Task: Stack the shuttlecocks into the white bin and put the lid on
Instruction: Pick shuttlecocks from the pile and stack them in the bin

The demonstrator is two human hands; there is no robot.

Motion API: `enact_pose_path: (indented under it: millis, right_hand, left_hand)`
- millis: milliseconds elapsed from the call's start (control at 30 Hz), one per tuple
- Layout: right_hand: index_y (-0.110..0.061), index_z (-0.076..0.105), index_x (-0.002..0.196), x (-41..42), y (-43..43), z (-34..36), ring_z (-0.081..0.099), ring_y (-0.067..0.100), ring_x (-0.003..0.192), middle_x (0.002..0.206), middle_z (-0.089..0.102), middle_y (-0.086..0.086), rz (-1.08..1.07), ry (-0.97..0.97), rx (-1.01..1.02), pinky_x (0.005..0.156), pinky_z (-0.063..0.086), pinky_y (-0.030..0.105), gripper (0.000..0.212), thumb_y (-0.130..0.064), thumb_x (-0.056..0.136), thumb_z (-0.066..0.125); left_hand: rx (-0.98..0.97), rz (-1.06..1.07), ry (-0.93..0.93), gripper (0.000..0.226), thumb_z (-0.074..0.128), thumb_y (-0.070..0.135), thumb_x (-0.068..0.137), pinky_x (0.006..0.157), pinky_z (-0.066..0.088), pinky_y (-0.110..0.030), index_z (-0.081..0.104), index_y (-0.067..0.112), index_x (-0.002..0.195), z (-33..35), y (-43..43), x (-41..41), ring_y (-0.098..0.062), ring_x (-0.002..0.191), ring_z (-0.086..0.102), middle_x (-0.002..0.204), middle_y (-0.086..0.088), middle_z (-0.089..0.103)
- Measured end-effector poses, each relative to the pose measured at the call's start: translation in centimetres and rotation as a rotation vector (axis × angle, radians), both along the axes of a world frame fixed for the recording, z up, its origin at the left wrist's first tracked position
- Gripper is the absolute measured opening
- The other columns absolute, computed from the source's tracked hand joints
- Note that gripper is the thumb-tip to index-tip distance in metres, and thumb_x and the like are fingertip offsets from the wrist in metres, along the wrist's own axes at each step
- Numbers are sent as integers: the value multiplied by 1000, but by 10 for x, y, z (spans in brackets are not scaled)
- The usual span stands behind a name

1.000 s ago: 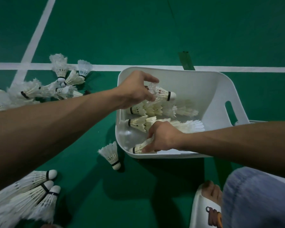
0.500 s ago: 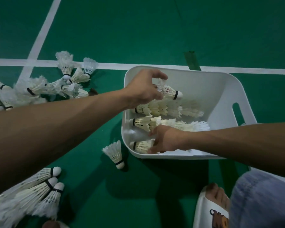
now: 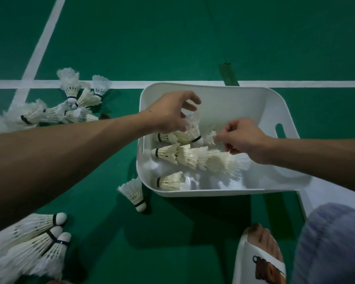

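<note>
head view: the white bin (image 3: 230, 103) sits open on the green court floor (image 3: 193, 37), with no lid on it. inside, the shuttlecocks lie nested in rows running left to right. the far row (image 3: 168, 138) is partly hidden by the hands, the middle row (image 3: 193, 158) is the longest, and the near row shows a single shuttlecock (image 3: 169, 182). the left hand (image 3: 170, 115) reaches over the bin's left wall. its grip is a fingertip pinch on the feather skirt of the held shuttlecock (image 3: 193, 132), whose cork points down and right at the far row. the right hand (image 3: 242, 138) comes in from the right. its grip is a thumb-and-forefinger pinch on a tuft of feathers (image 3: 210, 137) just beside that cork, with the other fingers curled. outside the bin, one lone shuttlecock (image 3: 134, 193) lies just beside the near left corner, a loose pile (image 3: 70, 107) lies by the white line, and a nested bundle (image 3: 29, 238) lies at lower left. a flat white panel (image 3: 326, 193) beside the bin is probably the lid, but this cannot be confirmed. assessment: stacking is partly done, many shuttlecocks remain to load, and the lid step is not started.
</note>
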State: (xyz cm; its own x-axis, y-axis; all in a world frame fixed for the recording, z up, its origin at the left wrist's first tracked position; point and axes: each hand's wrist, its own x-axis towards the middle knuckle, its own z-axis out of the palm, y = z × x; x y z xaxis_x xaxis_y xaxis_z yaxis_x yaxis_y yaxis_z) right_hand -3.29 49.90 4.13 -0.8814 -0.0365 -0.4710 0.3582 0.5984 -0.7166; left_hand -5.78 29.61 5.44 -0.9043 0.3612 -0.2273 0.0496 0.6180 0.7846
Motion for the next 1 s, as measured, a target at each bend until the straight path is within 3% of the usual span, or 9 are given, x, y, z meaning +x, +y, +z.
enact_pose_path:
  millis: [67, 200, 300, 367, 467, 633, 733, 833, 1000]
  right_hand:
    - [-11, 57, 91, -5, 3, 2, 62, 16, 68, 83, 64, 6, -38, 6, -58, 55, 52, 25, 28, -13, 75, 80]
    - [-23, 48, 127, -9, -8, 14, 63, 16, 97, 122, 55, -4, 266, 85, -103, 75, 56, 24, 72, -15, 66, 86]
    - [-18, 52, 123, -10, -15, 14, 64, 15, 103, 113, 64, -1, 353, 87, -119, 87, 56, 33, 68, -8, 65, 86]
    - [-15, 52, 121, -9, -14, 14, 68, 16, 95, 105, 66, 4, 343, 49, -147, 78, 60, 36, 64, -4, 67, 84]
    - [-17, 48, 124, -7, -13, 15, 67, 18, 85, 100, 62, 3, 346, 18, -105, 61, 56, 24, 62, -4, 73, 80]
    - [-23, 41, 126, -3, -5, 8, 64, 19, 75, 88, 64, 7, 349, -49, 66, 63, 55, 29, 57, -9, 81, 72]
    - [-24, 45, 129, 6, -1, 5, 63, 13, 66, 79, 63, 3, 376, -41, 109, 60, 52, 24, 57, -6, 82, 72]
    - [-22, 58, 122, 13, -4, 5, 64, 7, 61, 76, 65, -2, 457, -41, 165, 54, 49, 19, 45, -7, 82, 72]
    - [-5, 67, 108, 22, -15, -3, 69, 18, 60, 85, 67, 10, 420, -119, 136, 60, 61, 35, 30, -1, 79, 74]
  left_hand:
    - [-39, -91, -45, 76, 73, -11, 72, 76, 58, -29, 47, 26, 133, 2, 3, 0, -12, 97, 63, 129, 5, 60]
    - [-74, -317, -46, 84, 78, -3, 71, 87, 54, -24, 40, 26, 140, 4, 13, 5, -8, 108, 61, 135, 9, 55]
    - [-81, -378, -39, 79, 80, 4, 71, 81, 47, -7, 41, 23, 137, 2, 18, 7, -3, 104, 59, 132, 12, 55]
    - [-67, -368, -43, 73, 79, 5, 73, 77, 46, -4, 43, 24, 134, -1, 19, 8, -4, 99, 60, 130, 8, 57]
    - [-58, -332, 15, 58, 76, 7, 77, 79, 51, -12, 49, 25, 125, -5, 21, 9, -5, 96, 63, 120, 10, 59]
    - [-188, -200, 127, 41, 76, 13, 78, 76, 54, -22, 55, 18, 113, -11, 20, 3, -10, 90, 63, 116, 3, 57]
    - [-242, -188, 83, 39, 75, 15, 79, 68, 48, -16, 57, 18, 114, -10, 12, 0, -12, 91, 63, 114, 3, 58]
    - [-286, -201, 66, 35, 73, 16, 82, 74, 45, -19, 60, 15, 115, -11, 7, 1, -13, 96, 63, 116, 2, 62]
    - [-295, -218, 45, 28, 71, 18, 84, 74, 43, -19, 63, 15, 111, -10, 4, 2, -11, 91, 61, 113, 2, 64]
